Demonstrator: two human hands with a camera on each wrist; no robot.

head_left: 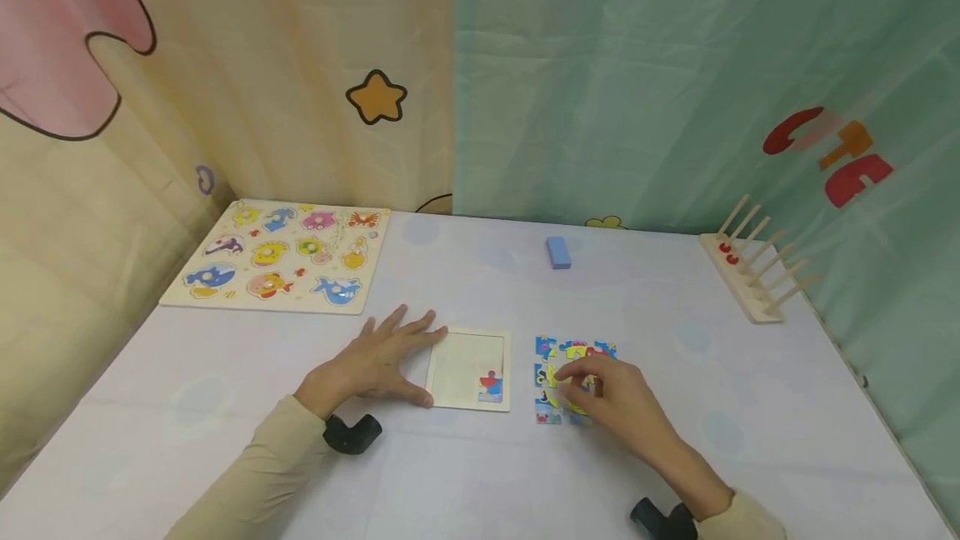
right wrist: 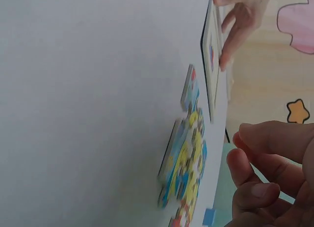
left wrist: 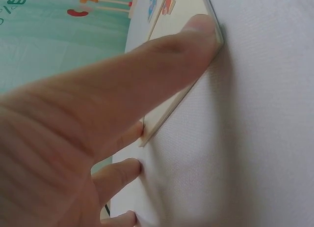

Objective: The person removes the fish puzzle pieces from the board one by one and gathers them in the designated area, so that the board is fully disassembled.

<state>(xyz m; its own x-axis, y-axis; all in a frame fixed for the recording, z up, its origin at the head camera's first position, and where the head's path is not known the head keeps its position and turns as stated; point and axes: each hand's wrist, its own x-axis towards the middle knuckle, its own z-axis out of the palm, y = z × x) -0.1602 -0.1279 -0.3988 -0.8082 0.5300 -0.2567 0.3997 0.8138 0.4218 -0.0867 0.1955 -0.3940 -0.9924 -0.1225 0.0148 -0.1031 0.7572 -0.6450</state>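
Note:
A small wooden puzzle tray [head_left: 468,333] lies in front of me, with one blue-and-red puzzle piece [head_left: 491,387] in its near right corner. My left hand [head_left: 375,361] is spread at the tray's left side, thumb on the near corner and index finger at the far one. In the left wrist view the thumb [left wrist: 196,45] presses the tray's edge. Right of the tray, several blue-and-yellow puzzle pieces [head_left: 547,417] lie in a group. Over them hovers my right hand [head_left: 618,402], fingers loosely bent, with nothing between thumb and fingertips in the right wrist view.
A large peg puzzle board [head_left: 251,304] with sea animals lies at the back left. A blue block [head_left: 558,252] sits at the back of the table. Towards the back right stands a wooden peg rack [head_left: 746,286] with red beads. Curtains [head_left: 600,90] hang behind the table.

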